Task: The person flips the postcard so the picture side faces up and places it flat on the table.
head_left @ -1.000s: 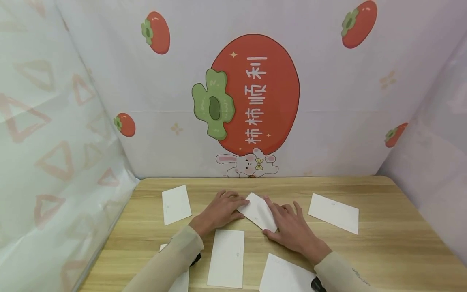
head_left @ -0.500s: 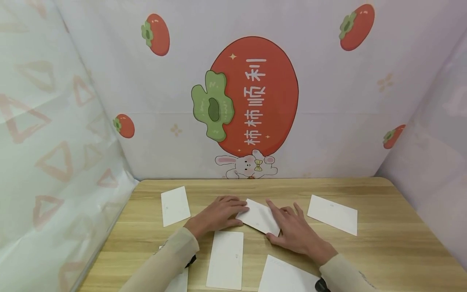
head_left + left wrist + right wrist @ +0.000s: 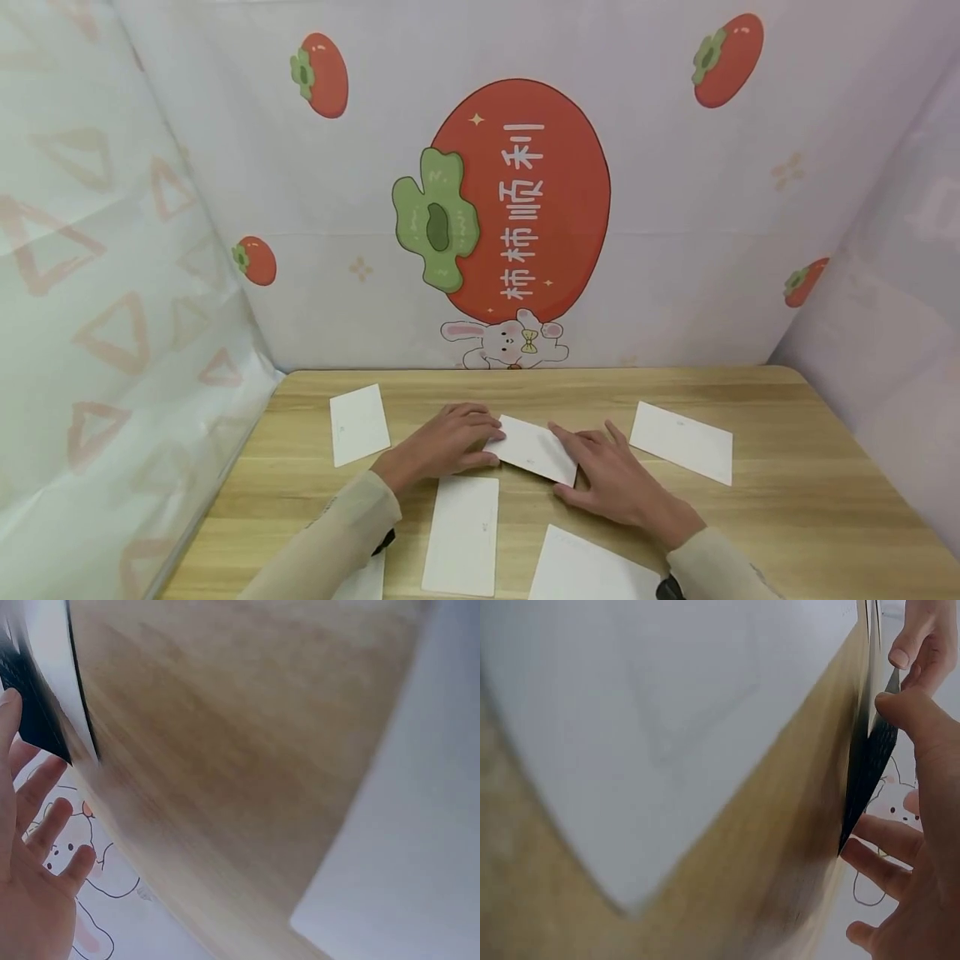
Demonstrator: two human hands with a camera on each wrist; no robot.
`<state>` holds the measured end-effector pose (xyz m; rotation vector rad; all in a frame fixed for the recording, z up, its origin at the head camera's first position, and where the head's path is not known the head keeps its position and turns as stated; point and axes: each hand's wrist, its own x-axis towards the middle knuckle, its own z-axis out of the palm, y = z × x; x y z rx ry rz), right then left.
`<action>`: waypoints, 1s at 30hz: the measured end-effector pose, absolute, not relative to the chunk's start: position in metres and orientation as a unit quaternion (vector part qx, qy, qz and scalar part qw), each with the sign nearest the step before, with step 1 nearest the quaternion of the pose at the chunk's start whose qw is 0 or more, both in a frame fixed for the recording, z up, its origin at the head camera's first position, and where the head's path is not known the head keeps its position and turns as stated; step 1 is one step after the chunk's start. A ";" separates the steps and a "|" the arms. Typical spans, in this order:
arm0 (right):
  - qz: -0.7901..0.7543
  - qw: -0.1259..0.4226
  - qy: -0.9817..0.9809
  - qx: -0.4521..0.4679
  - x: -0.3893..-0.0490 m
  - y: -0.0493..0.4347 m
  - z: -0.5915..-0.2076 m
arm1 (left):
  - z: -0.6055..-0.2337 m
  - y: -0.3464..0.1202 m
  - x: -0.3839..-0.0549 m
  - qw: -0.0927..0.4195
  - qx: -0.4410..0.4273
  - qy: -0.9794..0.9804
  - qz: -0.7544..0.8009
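Note:
A white card (image 3: 538, 447) with a small printed mark is held between both hands at the middle of the table, its near edge tilted up. Its dark underside (image 3: 874, 761) shows in both wrist views. My left hand (image 3: 452, 443) grips the card's left end, with the thumb low and the fingers over the far side. At the right end my right hand (image 3: 611, 477) pinches it, thumb at the near corner and index finger at the far edge. The left wrist view shows the left hand (image 3: 37, 892) with its thumb against the dark side.
More white cards lie on the wooden table (image 3: 795, 500): one card (image 3: 360, 425) far left, one card (image 3: 681, 442) far right, one card (image 3: 461, 537) in front of the left hand. A larger white sheet (image 3: 588, 571) lies nearest. A persimmon-print curtain (image 3: 675, 250) hangs behind.
The card has turned so it lies more crosswise, and its near edge has come up off the table. Both hands have shifted slightly with it, the left one a little leftward.

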<state>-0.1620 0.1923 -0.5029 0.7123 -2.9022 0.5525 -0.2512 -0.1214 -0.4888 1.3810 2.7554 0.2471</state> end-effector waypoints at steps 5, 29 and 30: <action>0.177 0.071 -0.951 0.243 -0.159 0.195 -0.502 | -0.485 -0.121 -0.248 0.027 0.442 0.892 0.087; 0.201 0.121 -0.939 0.251 -0.161 0.207 -0.500 | -0.482 -0.122 -0.250 0.000 0.452 0.886 0.100; 0.203 0.121 -0.939 0.250 -0.161 0.207 -0.500 | -0.482 -0.122 -0.250 -0.005 0.453 0.886 0.098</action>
